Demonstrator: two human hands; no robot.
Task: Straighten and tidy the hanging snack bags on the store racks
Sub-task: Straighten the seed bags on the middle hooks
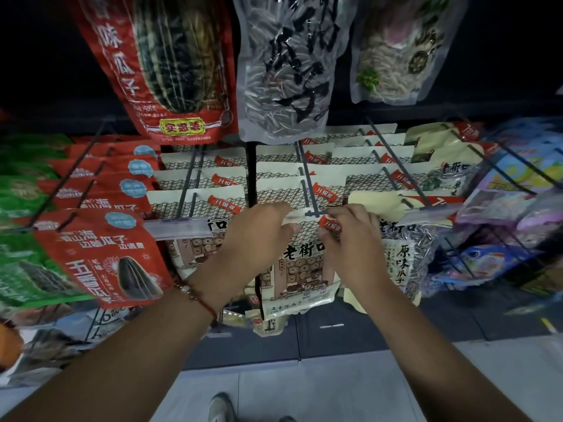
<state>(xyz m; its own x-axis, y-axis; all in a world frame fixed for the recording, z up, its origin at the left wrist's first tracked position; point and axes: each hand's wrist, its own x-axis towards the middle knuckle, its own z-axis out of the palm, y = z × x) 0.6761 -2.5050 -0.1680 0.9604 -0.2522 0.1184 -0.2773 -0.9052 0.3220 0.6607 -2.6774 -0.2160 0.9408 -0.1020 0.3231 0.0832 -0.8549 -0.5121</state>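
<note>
Sunflower-seed bag, cream, front of the centre hook: we pinch its top edge with left hand and right hand, both closed on it. Mid-task by our read; rows behind look neat, right neighbour bag sits crooked. Dim aisle, pale tiled floor.

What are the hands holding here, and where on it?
Both hands, left hand and right hand, grip the front cream bag on the middle hook, pinching its top edge either side of the hook tip.
</note>
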